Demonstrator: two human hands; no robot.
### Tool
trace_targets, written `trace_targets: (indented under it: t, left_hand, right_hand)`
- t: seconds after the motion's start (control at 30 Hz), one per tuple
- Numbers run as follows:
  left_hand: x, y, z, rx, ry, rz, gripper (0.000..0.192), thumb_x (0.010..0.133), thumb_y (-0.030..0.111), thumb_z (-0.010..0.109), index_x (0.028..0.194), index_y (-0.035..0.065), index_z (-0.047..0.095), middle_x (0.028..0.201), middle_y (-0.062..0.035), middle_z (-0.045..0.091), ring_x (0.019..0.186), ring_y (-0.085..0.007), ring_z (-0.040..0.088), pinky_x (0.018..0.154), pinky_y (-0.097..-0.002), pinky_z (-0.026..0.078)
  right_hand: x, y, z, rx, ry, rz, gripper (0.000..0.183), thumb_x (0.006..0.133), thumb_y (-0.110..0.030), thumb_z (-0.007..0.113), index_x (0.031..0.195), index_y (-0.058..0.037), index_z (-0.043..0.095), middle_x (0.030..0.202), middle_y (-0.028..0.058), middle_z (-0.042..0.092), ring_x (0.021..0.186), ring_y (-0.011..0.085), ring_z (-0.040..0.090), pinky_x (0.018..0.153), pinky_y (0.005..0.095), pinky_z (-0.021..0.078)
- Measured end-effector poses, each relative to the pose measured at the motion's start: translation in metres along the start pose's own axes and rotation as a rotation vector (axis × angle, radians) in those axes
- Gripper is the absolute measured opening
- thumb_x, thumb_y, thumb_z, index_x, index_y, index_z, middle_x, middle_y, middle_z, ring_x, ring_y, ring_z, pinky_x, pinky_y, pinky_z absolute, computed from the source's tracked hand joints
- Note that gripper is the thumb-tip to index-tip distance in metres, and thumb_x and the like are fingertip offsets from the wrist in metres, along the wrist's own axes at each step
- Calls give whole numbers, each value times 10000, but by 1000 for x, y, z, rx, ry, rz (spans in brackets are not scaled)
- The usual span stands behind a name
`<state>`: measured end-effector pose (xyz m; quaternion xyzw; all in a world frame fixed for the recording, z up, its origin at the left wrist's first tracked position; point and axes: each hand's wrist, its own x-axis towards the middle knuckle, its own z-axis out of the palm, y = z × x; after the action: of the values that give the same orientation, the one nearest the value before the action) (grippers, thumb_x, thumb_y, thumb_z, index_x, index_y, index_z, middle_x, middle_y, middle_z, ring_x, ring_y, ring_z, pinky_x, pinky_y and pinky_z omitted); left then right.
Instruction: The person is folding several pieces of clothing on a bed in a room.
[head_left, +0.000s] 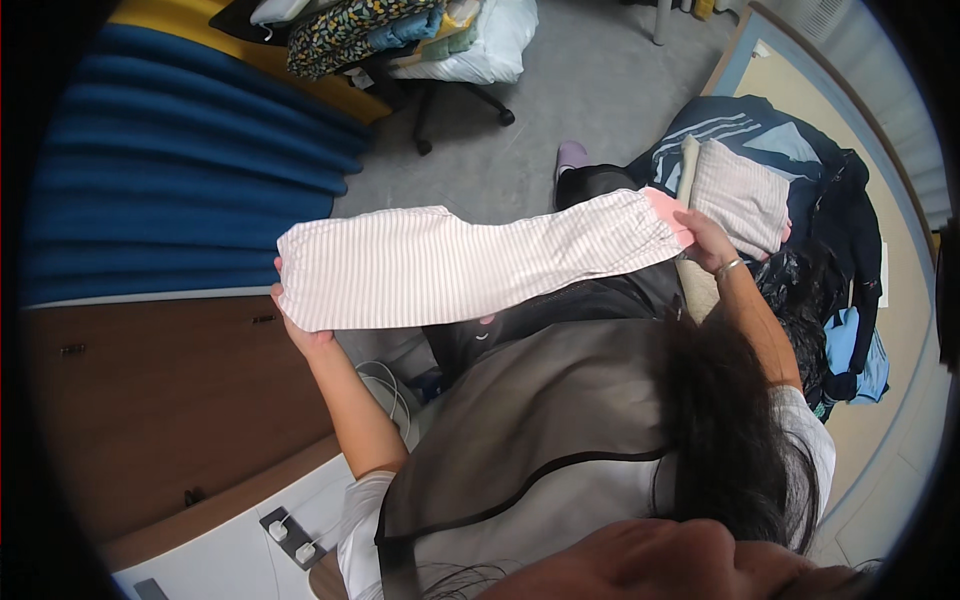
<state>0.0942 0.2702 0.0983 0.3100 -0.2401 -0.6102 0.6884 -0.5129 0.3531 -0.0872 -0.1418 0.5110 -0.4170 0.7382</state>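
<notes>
A pair of pink-and-white striped trousers (465, 262), laid double lengthwise, is stretched between my hands above my lap. My left hand (300, 319) grips the gathered waistband end, its fingers partly behind the cloth. At the other end, my right hand (701, 236) pinches the solid pink cuff. Just beyond my right hand lies a folded striped garment (739, 195) of similar cloth, on top of a heap of dark clothes (832, 180).
Left are a blue curtain (202, 165) and a brown wooden cabinet (180, 397). A wheeled chair (427, 112) piled with fabrics and a white bundle (495, 45) stands ahead. A black plastic bag (802, 292) and light blue clothing (870, 360) lie at right.
</notes>
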Motion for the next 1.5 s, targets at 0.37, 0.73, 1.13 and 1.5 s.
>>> trace_targets:
  t: [0.37, 0.73, 1.13, 1.5]
  left_hand:
    - [6, -74, 61, 164, -204, 13, 132, 851, 48, 548, 916, 157, 512, 1290, -146, 490, 1218, -318, 454, 981, -466, 441]
    - [-1, -122, 100, 261, -341, 22, 232, 803, -142, 514, 776, 87, 536, 1476, -128, 300, 1321, -350, 344, 1048, -484, 383]
    - [-27, -200, 223, 1150, -968, 317, 456, 672, -26, 618, 1101, 126, 659, 1456, -162, 310, 1312, -327, 370, 1060, -390, 316]
    - [-34, -313, 133, 1235, -657, -131, 664, 816, 116, 666, 1370, 0, 318, 1438, -219, 280, 1334, -309, 298, 1078, -363, 277]
  right_hand:
    - [-90, -107, -48, 0, 402, -691, 161, 888, -146, 604, 972, -9, 599, 912, 26, 635, 812, 95, 596, 740, 228, 474]
    - [-5, -55, 172, -1080, 225, -673, 181, 873, -208, 560, 935, -41, 527, 783, 173, 631, 723, 341, 625, 661, 412, 482]
    - [-7, -33, 138, -262, -223, -258, 338, 975, -266, 417, 1183, -18, 515, 922, 92, 660, 806, 166, 642, 707, 280, 525]
    - [-38, -26, 54, -190, 115, -336, 356, 832, -115, 662, 1150, 11, 562, 1037, 62, 643, 933, 126, 606, 855, 273, 470]
